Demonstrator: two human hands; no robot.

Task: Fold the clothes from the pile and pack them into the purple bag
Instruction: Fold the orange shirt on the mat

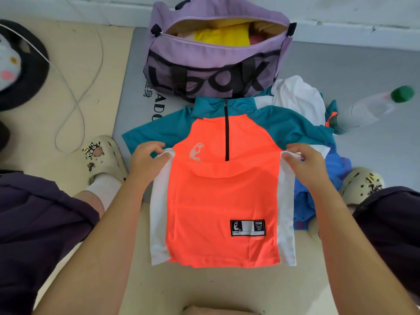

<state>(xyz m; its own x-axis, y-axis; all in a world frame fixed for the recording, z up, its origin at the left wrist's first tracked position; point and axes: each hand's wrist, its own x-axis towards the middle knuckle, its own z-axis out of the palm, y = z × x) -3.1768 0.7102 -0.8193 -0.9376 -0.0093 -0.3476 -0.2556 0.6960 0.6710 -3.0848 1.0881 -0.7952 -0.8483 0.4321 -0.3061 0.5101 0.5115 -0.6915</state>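
Grey matting and tan board cover the floor [363, 71], where an orange shirt [223, 201] with teal sleeves lies spread flat between the hands. Left hand [148, 161] pinches the white side panel at the armpit, and right hand [303, 163] pinches the matching panel opposite. Beyond the hands, touching the shirt's collar, the purple bag [216, 55] stands open with yellow cloth inside; the pile [318, 137] sits just beyond and beside the right hand.

shirt [223, 201]: smooth matt knit cloth | purple bag [213, 62]: matt woven fabric | bottle [368, 110]: clear plastic
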